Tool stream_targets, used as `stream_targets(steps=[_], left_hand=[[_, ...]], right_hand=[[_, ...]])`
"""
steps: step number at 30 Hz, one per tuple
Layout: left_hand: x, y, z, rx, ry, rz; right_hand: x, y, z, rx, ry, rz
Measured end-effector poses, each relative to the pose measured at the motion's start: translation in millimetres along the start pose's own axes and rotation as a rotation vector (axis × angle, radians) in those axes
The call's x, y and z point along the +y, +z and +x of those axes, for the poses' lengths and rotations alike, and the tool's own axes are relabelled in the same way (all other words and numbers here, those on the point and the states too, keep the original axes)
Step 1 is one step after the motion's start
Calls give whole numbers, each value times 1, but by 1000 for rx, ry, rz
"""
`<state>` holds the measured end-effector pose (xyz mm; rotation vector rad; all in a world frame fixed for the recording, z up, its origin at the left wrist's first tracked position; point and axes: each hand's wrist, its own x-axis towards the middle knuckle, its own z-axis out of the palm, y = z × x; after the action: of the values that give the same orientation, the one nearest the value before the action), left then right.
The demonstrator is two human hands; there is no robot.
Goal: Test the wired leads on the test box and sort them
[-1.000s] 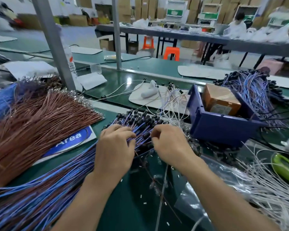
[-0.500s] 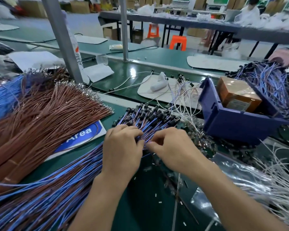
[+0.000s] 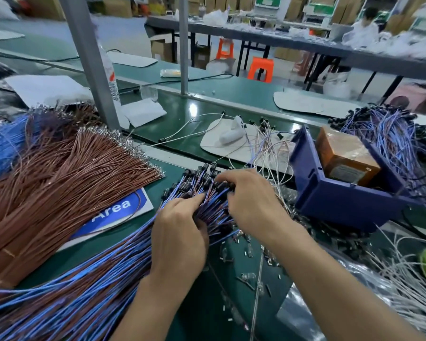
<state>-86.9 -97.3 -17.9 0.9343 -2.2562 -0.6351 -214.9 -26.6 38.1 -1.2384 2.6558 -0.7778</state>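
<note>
Right hand (image 3: 252, 204) has slid forward, curled over the leads (image 3: 96, 279).

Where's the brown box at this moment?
Head view, upper right: the brown box sits inside the blue bin, right of the right hand.

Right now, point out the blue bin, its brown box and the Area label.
blue bin (image 3: 349, 205), head view, front wall.
brown box (image 3: 342, 146), head view, top face.
Area label (image 3: 113, 209), head view, printed word.

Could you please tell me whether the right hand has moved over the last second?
Yes. Judged against the dark blue plastic bin, the right hand has reached forward, onto the black connector ends.
</note>
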Motion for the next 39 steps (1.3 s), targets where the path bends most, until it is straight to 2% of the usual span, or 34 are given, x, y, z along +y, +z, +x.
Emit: stream_targets(steps=[4,9,13,18,20,22,25,27,30,33,35,39], left_hand=[[-8,-1,3,127,-94,28],[-14,-4,6,56,-129,12],[-14,-6,9,50,-201,-52],[-18,-9,20,34,-311,-121],[-20,-13,23,14,-343,-168],[-23,-16,26,-10,-346,-217],[-28,-23,28,-68,-329,-186],[-32,-29,28,-85,-308,-118],[-36,-41,34,-84,-284,47],[-41,-49,45,-210,-294,222],[-41,-52,52,-270,-322,248],[-44,-56,61,-266,-335,274]], right_hand=[[-18,7,26,-78,-67,-19],[-37,15,32,-194,-188,-6],[-31,11,19,-170,-129,2],[-24,24,-35,-352,-131,-322],[-24,27,-47,-380,-92,-326],[-23,23,-46,-330,-12,-301],[-17,3,-34,-181,103,-127],[-15,-9,-23,-167,173,87],[-23,-11,-21,-258,228,356],[-40,14,-34,-411,251,582],[-50,33,-45,-486,258,632],[-56,48,-53,-582,304,753]])
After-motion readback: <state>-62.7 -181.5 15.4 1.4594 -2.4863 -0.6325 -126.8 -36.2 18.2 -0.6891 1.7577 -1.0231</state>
